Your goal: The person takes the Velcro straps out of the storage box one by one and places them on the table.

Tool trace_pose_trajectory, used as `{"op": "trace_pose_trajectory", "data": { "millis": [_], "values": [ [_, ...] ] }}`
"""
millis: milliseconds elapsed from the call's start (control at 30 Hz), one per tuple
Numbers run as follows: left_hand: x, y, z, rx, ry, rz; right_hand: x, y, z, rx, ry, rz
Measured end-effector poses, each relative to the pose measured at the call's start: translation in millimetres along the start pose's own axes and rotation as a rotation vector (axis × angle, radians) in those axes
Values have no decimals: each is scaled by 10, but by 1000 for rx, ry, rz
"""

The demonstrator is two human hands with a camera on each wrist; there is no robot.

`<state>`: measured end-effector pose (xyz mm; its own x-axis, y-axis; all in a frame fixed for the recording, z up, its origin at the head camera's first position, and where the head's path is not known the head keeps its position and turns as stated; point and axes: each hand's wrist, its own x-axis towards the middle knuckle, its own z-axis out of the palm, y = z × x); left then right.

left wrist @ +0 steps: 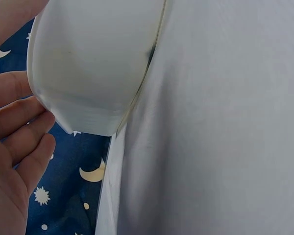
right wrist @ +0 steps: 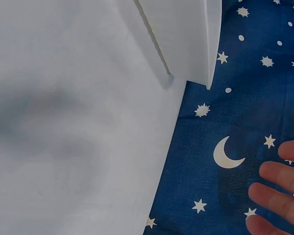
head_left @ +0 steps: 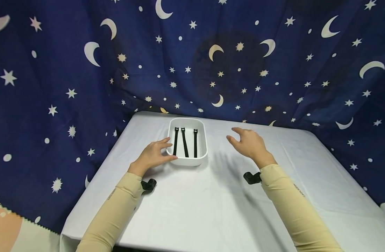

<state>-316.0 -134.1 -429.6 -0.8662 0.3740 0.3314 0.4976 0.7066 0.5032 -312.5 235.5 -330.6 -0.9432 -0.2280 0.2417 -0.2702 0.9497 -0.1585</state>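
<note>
A white plastic tub (head_left: 187,161) with rounded corners stands on the table. Inside it lie three black straps, the left strap (head_left: 175,141), the middle strap (head_left: 184,143) and the right strap (head_left: 195,144), each with a slotted end pointing away. My left hand (head_left: 152,154) is at the tub's near left corner, thumb at the front rim and fingers spread along the left rim; the left wrist view shows these fingers (left wrist: 36,129) loosely bent beside the wall. To the right of the tub, my right hand (head_left: 249,142) is held apart from it, fingers extended and holding nothing.
A white cloth covers the table (head_left: 192,210). Behind and to the left hangs a dark blue curtain (head_left: 192,59) with moons and stars. Black mounts sit at both wrists, the left mount (head_left: 149,185) and the right mount (head_left: 252,178).
</note>
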Motion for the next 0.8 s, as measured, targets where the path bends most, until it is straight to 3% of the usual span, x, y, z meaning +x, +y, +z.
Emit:
{"op": "trace_pose_trajectory", "data": {
  "millis": [333, 800],
  "values": [
    [12, 65, 2, -17, -1, -11, 1, -32, 109, 17, -10, -24],
    [43, 54, 57, -25, -12, -27, 78, -181, 194, 141, -7, -41]
  ]
}}
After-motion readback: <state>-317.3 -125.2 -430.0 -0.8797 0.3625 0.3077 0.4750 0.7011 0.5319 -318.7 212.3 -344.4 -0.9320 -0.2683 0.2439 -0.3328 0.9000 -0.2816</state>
